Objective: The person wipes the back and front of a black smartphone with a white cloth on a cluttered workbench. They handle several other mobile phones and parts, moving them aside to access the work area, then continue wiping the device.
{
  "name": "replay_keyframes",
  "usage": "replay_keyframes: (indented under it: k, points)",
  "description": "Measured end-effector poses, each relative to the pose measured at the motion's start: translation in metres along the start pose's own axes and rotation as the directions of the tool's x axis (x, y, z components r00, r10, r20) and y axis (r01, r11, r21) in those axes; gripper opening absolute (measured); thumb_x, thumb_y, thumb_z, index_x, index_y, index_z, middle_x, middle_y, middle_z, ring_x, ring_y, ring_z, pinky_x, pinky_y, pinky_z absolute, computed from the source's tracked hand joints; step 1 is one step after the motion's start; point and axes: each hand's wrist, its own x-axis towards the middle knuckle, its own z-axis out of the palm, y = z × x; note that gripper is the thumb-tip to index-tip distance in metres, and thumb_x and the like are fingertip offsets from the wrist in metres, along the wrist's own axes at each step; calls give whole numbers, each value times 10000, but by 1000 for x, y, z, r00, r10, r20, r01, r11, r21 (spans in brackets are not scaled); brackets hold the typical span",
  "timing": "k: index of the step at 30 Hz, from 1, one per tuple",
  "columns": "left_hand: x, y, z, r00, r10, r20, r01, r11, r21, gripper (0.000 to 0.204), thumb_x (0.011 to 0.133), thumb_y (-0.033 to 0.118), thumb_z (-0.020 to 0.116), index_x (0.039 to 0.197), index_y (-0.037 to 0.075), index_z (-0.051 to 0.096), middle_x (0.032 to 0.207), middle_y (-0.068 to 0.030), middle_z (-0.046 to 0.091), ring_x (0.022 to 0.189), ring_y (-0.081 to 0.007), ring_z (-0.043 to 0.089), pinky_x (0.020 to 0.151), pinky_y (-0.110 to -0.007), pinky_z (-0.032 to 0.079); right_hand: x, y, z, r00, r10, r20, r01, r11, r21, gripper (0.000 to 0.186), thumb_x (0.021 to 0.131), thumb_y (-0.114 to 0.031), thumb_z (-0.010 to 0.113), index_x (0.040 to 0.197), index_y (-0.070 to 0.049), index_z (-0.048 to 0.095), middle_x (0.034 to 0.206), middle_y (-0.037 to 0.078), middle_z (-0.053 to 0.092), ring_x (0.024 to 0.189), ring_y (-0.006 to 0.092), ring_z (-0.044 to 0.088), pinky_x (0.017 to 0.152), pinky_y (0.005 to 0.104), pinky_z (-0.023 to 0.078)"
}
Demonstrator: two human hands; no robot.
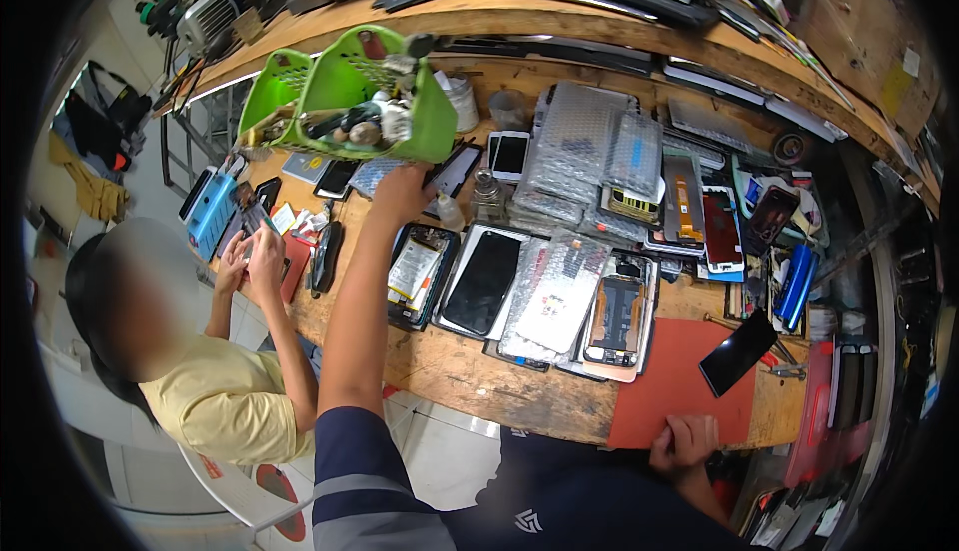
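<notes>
My left arm stretches across the bench, and my left hand (403, 191) is just below a green plastic basket (437, 116) filled with small bottles and tools. Its fingers are mostly hidden, so I cannot tell whether it grips anything. A dark phone (458, 168) and a small translucent bottle (449, 214) are beside it. At the front edge of a red mat (639, 391) rests my right hand (685, 442), fingers curled in, with nothing visible in it. A black phone screen (739, 352) lies tilted across the mat's right side, beyond that hand.
An opened phone (421, 273), a black phone (481, 283) and bubble-wrapped parts (574, 151) crowd the bench. Another opened phone (614, 321) sits left of the mat. A person in a yellow shirt (225, 401) works at the left. Overhead runs a wooden shelf (559, 19).
</notes>
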Motion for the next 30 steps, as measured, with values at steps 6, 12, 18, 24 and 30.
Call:
replay_keyframes:
  k: [6, 12, 18, 24, 30]
  points:
    - [-7, 9, 5, 996, -70, -60, 78, 986, 144, 263, 999, 266, 663, 1106, 34, 725, 1058, -244, 761, 999, -428, 745, 879, -534, 601, 4, -2, -1, 1000, -17, -8, 17, 1000, -20, 212, 763, -20, 655, 974, -10, 671, 836, 146, 614, 691, 343, 568, 624, 454, 415]
    - [1, 7, 22, 954, -182, -239, 230, 955, 189, 221, 999, 174, 555, 1015, 44, 733, 1004, -200, 761, 883, -401, 761, 802, -498, 620, 3, -5, -3, 1000, 16, 7, -16, 1000, -24, 212, 757, -10, 657, 967, -11, 674, 849, 145, 617, 691, 348, 566, 622, 457, 415]
    - [-18, 14, 36, 962, 30, -270, 27, 978, 205, 246, 968, 245, 682, 1118, 71, 771, 966, -188, 734, 959, -355, 745, 872, -485, 600, 2, -4, -1, 1000, 20, -4, -20, 1000, -17, 231, 748, -16, 663, 979, -20, 680, 850, 136, 618, 693, 343, 569, 617, 461, 415]
    - [-15, 2, 12, 931, -64, -359, -22, 973, -230, 190, 974, 178, 747, 1052, 12, 795, 899, -244, 717, 898, -415, 722, 816, -486, 555, 2, -1, -2, 1000, 8, 7, -8, 1000, -18, 258, 747, -23, 670, 1005, -36, 679, 856, 124, 612, 705, 334, 577, 622, 460, 421]
    - [-68, -33, -40, 860, -301, -411, 28, 833, -552, 243, 1037, 178, 703, 1150, -28, 767, 968, -142, 791, 861, -184, 745, 785, -335, 569, 1, -1, -2, 1000, 15, 11, -15, 1000, -5, 255, 755, -22, 670, 1009, -39, 676, 868, 120, 620, 713, 335, 582, 627, 459, 423]
